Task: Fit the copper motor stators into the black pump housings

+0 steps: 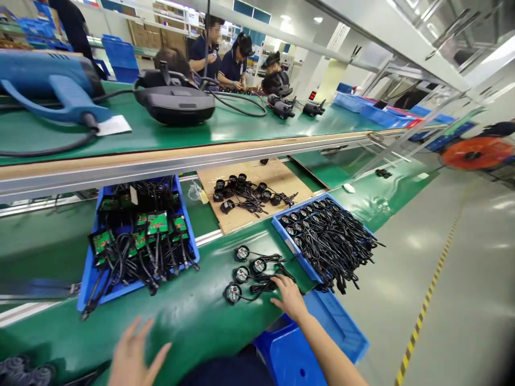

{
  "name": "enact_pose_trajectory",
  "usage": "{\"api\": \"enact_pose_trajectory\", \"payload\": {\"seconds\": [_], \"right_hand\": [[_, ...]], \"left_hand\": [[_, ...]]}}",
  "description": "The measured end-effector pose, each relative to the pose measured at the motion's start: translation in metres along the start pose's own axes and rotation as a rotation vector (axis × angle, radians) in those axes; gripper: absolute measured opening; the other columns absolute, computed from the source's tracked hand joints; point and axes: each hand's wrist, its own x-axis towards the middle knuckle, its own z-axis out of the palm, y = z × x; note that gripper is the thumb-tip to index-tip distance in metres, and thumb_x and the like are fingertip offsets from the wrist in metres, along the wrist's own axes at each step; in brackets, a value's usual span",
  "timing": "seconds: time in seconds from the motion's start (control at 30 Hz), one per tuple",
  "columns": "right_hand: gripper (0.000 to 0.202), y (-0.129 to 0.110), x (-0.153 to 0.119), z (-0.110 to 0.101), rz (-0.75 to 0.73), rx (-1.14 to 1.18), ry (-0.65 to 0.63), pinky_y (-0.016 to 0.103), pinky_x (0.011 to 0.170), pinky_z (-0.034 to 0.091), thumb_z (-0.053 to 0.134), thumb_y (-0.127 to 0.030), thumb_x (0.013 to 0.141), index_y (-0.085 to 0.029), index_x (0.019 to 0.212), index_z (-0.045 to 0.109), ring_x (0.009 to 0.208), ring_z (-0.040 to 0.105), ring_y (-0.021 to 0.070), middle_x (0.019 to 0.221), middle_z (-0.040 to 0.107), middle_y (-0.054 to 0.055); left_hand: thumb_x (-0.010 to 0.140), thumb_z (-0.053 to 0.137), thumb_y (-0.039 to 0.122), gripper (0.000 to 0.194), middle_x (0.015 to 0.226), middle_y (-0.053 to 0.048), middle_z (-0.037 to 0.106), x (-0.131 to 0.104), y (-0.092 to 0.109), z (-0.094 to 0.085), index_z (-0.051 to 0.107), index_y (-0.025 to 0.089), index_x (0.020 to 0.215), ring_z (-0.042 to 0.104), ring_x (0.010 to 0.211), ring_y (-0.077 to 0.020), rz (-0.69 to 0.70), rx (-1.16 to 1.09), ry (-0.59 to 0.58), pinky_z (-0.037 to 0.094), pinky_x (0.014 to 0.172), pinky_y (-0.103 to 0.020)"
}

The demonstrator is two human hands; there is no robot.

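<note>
My right hand [288,296] rests on the green bench, its fingers touching the black cables of several small round parts [246,271] that lie loose there. My left hand [132,358] hovers open, fingers spread, over the bench's near edge and holds nothing. To its upper left stands a blue tray [89,279] of green circuit boards with black leads. A second blue tray [284,228] to the right of the round parts is piled with black wired parts.
A brown board [281,177] carries more round wired parts. An empty blue bin [333,327] sits under my right arm. The upper shelf holds a blue tool [52,86] and a black headset-like device [177,102]. Several people work at the far end.
</note>
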Motion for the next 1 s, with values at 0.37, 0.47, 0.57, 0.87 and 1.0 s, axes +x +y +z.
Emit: {"api": "enact_pose_trajectory", "payload": {"seconds": [0.37, 0.47, 0.57, 0.87, 1.0], "right_hand": [[0.065, 0.040, 0.030, -0.007, -0.253, 0.041, -0.211, 0.041, 0.103, 0.051, 0.084, -0.057, 0.073, -0.021, 0.125, 0.068, 0.108, 0.066, 0.0268, 0.111, 0.070, 0.009], [0.048, 0.044, 0.041, -0.028, -0.274, 0.055, -0.140, 0.034, 0.103, 0.051, 0.062, -0.058, 0.095, -0.028, 0.133, 0.063, 0.117, 0.062, 0.0206, 0.123, 0.066, 0.006], [0.078, 0.035, 0.066, -0.037, -0.328, 0.019, -0.060, 0.044, 0.121, 0.038, 0.077, -0.046, 0.087, -0.036, 0.156, 0.040, 0.143, 0.043, 0.0262, 0.158, 0.040, 0.005], [0.064, 0.016, 0.131, 0.006, -0.640, -0.079, -0.067, 0.039, 0.090, 0.060, 0.065, -0.038, 0.093, -0.030, 0.153, 0.046, 0.107, 0.069, 0.0272, 0.134, 0.058, 0.011], [0.051, 0.019, 0.162, 0.038, -0.679, -0.197, 0.040, 0.032, 0.066, 0.056, 0.049, -0.048, 0.099, -0.029, 0.146, 0.051, 0.077, 0.071, 0.0218, 0.118, 0.061, 0.009]], "left_hand": [[0.085, 0.066, 0.017, 0.070, 0.170, -0.007, 0.026, 0.136, 0.195, 0.135, 0.046, 0.026, 0.151, 0.038, 0.150, -0.0326, 0.407, 0.161, -0.863, 0.041, 0.120, -0.051], [0.078, 0.071, 0.022, 0.078, 0.169, -0.007, 0.029, 0.139, 0.203, 0.137, 0.045, 0.027, 0.151, 0.039, 0.148, -0.0347, 0.425, 0.159, -0.893, 0.043, 0.117, -0.056], [0.065, 0.087, 0.041, 0.097, 0.171, -0.011, 0.023, 0.137, 0.209, 0.143, 0.045, 0.026, 0.151, 0.041, 0.144, -0.0435, 0.412, 0.190, -0.901, 0.047, 0.110, -0.064], [0.093, 0.066, 0.051, 0.072, 0.150, -0.013, 0.051, 0.074, 0.213, 0.168, 0.034, 0.034, 0.155, 0.066, 0.113, -0.0338, 0.145, 0.316, -0.754, 0.063, 0.078, -0.043], [0.101, 0.048, 0.054, 0.043, 0.129, -0.006, 0.063, 0.070, 0.211, 0.186, 0.050, 0.030, 0.138, 0.062, 0.113, -0.0294, 0.150, 0.297, -0.671, 0.061, 0.075, -0.038]]}}
